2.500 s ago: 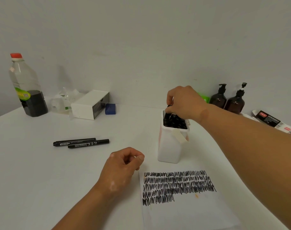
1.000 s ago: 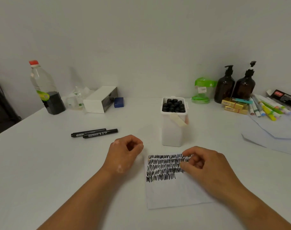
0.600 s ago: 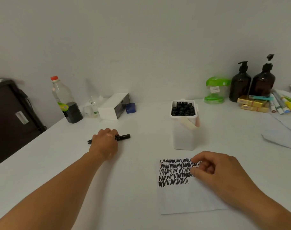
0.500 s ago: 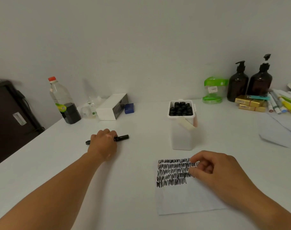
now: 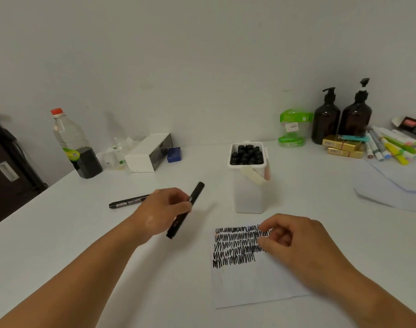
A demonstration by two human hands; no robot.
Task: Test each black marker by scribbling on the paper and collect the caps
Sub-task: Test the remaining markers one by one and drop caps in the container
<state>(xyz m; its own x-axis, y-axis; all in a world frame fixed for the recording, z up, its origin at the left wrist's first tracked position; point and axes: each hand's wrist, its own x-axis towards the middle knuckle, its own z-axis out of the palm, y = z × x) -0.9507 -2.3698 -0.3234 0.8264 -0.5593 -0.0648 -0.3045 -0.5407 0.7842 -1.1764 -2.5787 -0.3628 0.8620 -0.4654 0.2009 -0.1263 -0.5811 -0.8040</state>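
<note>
The black marker [image 5: 194, 196] was off the surface, slanted and gripped around its barrel by my left hand [image 5: 162, 213]. Its far end pointed toward the white tub [image 5: 249, 197]. I took the cap to be on, though blur left that unsure. The marker hung to the left of the paper [image 5: 249, 280], not over it. My right hand [image 5: 294, 245] lay on the scribbled rows with fingers curled, and I could not tell whether it pinched anything or only pinned the sheet. A second marker [image 5: 126, 203] lay on the surface [image 5: 83, 245] behind my left hand. I saw several risks. Lifting the right hand to pull the cap would free the sheet, so scribbling could drag it. A bare tip carried low could streak the surface, a loose cap could roll away, and a wide swing could tip the tub, which was packed with black tops.
</note>
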